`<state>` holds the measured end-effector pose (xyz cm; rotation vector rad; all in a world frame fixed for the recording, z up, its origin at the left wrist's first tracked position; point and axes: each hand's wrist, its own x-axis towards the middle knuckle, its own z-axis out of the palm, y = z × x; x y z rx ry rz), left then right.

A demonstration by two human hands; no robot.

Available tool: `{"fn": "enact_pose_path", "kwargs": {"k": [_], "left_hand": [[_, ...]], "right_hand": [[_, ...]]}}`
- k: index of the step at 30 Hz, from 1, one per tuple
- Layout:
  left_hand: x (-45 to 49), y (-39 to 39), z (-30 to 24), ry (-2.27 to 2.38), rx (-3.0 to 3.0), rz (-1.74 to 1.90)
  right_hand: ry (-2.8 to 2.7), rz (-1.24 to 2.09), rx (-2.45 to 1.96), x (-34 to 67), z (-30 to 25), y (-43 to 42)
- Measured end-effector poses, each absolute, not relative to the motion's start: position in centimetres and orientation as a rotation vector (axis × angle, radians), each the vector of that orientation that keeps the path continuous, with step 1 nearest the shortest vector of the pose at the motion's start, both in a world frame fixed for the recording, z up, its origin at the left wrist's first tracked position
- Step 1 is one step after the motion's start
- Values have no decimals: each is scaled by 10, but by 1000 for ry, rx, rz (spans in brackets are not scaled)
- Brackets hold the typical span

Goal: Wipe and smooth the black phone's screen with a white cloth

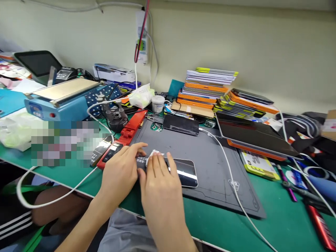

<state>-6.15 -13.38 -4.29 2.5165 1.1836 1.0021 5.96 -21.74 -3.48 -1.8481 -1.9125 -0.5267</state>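
Note:
A smartphone with a dark, glossy screen and light edge lies on the grey work mat. My right hand lies over its left part, with fingers stretched forward and pressing a crumpled white tissue against it. The phone's left end is hidden under this hand. Just left of it is my left hand, palm down with fingers bent loosely over the mat's edge. Printed white lettering shows between the two hands. No object is visible in my left hand.
A second black phone with a white cable lies behind. A red tool sits left; a dark tablet rests at right. Stacked boxes line the wall, with a blue machine at left. Another person's leg shows lower left.

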Motion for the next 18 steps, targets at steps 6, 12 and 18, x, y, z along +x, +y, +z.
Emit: {"fn": "enact_pose_path", "kwargs": {"k": [6, 12, 18], "left_hand": [[-67, -132, -45, 1189, 2594, 1017], [-66, -137, -45, 982, 2704, 983], [-86, -147, -45, 858, 2709, 864]], "right_hand": [[-1937, -416, -1786, 71, -37, -230], [-1869, -482, -1773, 139, -32, -278], [-1901, -562, -1613, 181, -42, -306]]}}
